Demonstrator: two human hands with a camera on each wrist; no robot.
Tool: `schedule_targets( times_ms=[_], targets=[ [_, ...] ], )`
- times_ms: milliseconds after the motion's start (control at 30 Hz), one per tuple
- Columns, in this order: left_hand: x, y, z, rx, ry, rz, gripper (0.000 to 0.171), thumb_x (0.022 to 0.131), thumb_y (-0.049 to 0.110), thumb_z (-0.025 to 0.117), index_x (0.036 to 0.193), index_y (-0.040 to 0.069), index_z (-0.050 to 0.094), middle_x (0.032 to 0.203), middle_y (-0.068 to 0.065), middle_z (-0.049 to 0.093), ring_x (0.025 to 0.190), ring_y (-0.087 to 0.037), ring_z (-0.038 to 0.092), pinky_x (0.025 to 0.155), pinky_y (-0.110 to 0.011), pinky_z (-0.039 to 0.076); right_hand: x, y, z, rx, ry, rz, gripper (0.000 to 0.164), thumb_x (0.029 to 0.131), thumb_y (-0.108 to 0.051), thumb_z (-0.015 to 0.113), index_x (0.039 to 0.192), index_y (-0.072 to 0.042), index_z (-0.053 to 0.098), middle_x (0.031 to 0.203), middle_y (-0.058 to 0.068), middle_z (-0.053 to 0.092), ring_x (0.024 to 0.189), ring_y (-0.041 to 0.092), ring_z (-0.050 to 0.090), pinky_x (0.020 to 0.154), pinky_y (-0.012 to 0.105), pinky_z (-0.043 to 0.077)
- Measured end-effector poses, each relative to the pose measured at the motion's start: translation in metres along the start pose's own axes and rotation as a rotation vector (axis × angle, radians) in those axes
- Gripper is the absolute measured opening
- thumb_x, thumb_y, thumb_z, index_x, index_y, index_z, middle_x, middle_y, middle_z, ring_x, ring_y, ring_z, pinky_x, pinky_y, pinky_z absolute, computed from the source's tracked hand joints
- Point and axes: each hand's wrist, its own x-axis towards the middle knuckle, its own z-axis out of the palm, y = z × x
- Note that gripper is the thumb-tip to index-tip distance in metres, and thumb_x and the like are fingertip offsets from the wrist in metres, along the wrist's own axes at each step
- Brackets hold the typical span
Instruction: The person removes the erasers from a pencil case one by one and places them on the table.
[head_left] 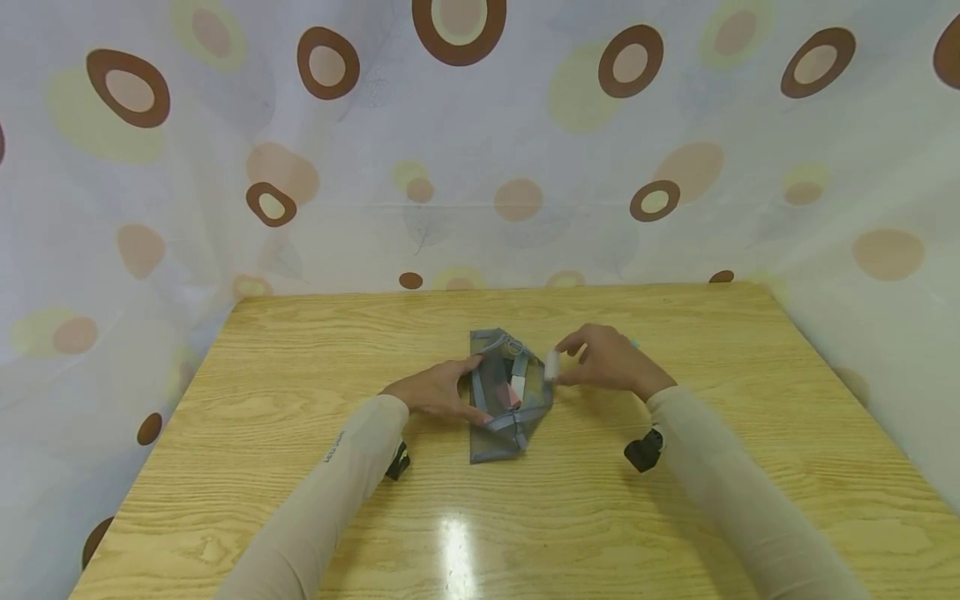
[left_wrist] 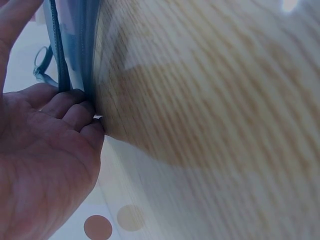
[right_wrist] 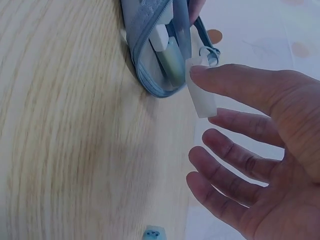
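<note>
Okay, pouch (head_left: 491,387) sits mid-frame on the table (head_left: 795,417), unzipped, open side to frame right. Left hand (head_left: 438,390) grips its left edge, thumb and fingers set wide apart. Right hand (head_left: 607,358), right of centre, has a narrow pinch on a white block (head_left: 552,367), thumb and forefinger, other fingers loose. Block's right at the pouch mouth; can't tell if touching. Blue bit (right_wrist: 154,233) lies at bottom centre, right wrist view.
</note>
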Motion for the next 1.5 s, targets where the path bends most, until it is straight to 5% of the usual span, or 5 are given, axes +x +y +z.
schedule_targets(
  times_ms=[400,733,1500],
  targets=[
    [0.0,0.0,-0.001,0.001,0.003,0.005,0.109,0.084,0.041,0.084,0.162,0.005,0.018,0.166,-0.014,0.022,0.152,-0.03,0.022,0.121,-0.046,0.026,-0.005,0.015,-0.017,-0.006,0.083,0.045,0.051,0.087,-0.026,0.081,0.124,0.007,0.068,0.119,0.028,0.066,0.097,0.037,0.067,0.076,0.047,0.058],
    [-0.001,0.003,-0.002,-0.015,-0.003,0.008,0.109,0.084,0.039,0.084,0.162,0.004,0.017,0.166,-0.014,0.02,0.153,-0.03,0.019,0.122,-0.045,0.023,-0.007,0.026,-0.024,-0.079,0.152,0.113,0.056,0.088,-0.028,0.08,0.125,0.012,0.065,0.121,0.029,0.066,0.109,0.045,0.062,0.091,0.062,0.049],
    [0.0,-0.001,0.0,-0.01,0.001,0.0,0.11,0.083,0.041,0.084,0.163,0.007,0.017,0.166,-0.012,0.022,0.153,-0.029,0.02,0.121,-0.045,0.025,-0.005,0.042,-0.01,-0.082,0.174,0.216,0.057,0.085,-0.032,0.081,0.118,0.013,0.069,0.123,0.031,0.065,0.109,0.047,0.061,0.09,0.062,0.05]
  ],
)
